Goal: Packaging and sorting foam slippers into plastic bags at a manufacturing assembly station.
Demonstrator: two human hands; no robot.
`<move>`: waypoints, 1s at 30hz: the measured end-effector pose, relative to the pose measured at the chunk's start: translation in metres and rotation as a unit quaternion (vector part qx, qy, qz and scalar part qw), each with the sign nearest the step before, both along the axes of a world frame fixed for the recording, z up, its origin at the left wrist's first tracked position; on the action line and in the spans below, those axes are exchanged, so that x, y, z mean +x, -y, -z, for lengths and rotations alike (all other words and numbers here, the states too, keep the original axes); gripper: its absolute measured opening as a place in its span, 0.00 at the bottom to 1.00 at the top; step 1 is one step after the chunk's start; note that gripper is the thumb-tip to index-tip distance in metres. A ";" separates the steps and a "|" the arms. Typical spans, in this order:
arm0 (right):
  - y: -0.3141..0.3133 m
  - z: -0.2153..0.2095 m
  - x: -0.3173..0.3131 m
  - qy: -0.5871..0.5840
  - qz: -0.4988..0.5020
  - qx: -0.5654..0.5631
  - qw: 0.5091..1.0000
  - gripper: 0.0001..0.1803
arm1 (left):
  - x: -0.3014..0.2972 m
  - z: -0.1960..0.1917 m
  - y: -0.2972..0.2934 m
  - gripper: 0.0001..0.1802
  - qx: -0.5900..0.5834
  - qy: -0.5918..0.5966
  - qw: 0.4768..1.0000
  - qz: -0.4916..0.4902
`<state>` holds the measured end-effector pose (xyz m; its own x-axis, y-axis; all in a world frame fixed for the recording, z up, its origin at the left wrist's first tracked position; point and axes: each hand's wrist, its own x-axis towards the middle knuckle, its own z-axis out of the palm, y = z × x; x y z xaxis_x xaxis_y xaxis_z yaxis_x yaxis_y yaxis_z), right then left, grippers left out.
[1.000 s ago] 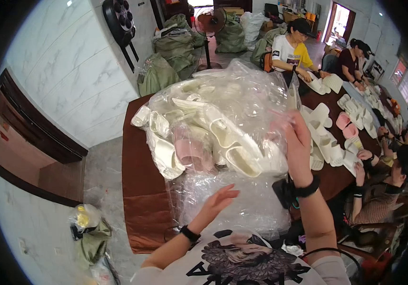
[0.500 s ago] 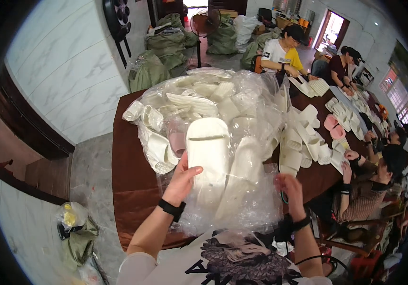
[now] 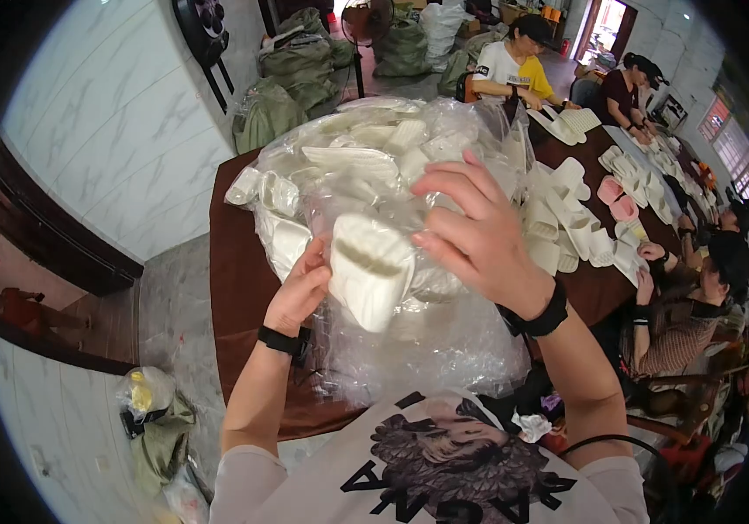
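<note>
A white slipper [image 3: 373, 284], seemingly inside a transparent plastic bag, is held tilted over the near side of the table. My left hand [image 3: 301, 290] grips its left edge, with thumb and fingers closed on it. To the right, my right hand [image 3: 490, 240] has its fingers bent and spread apart, the fingertips beside the slipper's right edge; whether they touch the plastic cannot be told. Behind both hands lies a large heap of bagged white slippers [image 3: 350, 161]. More loose transparent bags [image 3: 427, 362] lie in front of me.
A brown-covered table [image 3: 239, 349] runs off to the right, bearing loose white slippers [image 3: 575, 223] and a pink pair [image 3: 617, 199]. Several people sit along it, one in a white and yellow shirt [image 3: 514, 74]. Green sacks [image 3: 274, 118] and a standing fan [image 3: 366, 22] are beyond.
My right hand has risen from the lower right to beside the slipper. The slipper has turned, and its strap opening now shows. My left hand has moved slightly left and up.
</note>
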<state>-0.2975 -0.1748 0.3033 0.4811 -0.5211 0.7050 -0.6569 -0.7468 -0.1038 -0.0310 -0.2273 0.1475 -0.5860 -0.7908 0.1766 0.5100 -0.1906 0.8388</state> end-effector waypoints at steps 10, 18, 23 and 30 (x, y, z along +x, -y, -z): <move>0.019 -0.041 -0.005 0.055 0.129 -0.176 0.974 0.03 | -0.026 0.148 -0.058 0.32 -0.054 0.273 0.913 -0.297; -0.016 0.070 -0.161 0.448 0.264 0.076 0.850 0.21 | -0.089 0.177 -0.061 0.39 -0.144 0.550 0.767 -0.298; -0.067 0.176 -0.229 0.435 0.240 0.070 0.865 0.25 | -0.091 0.160 -0.054 0.35 -0.078 0.622 0.724 -0.287; -0.128 0.189 -0.229 0.568 0.234 0.382 0.690 0.38 | -0.081 0.065 -0.042 0.30 -0.218 0.401 0.827 -0.329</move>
<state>-0.5264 -0.0466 0.1139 -0.5032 -0.8605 -0.0789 0.0220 0.0785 -0.9967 -0.1117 -0.1852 0.0823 -0.1203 -0.9487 0.2922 -0.3708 0.3160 0.8733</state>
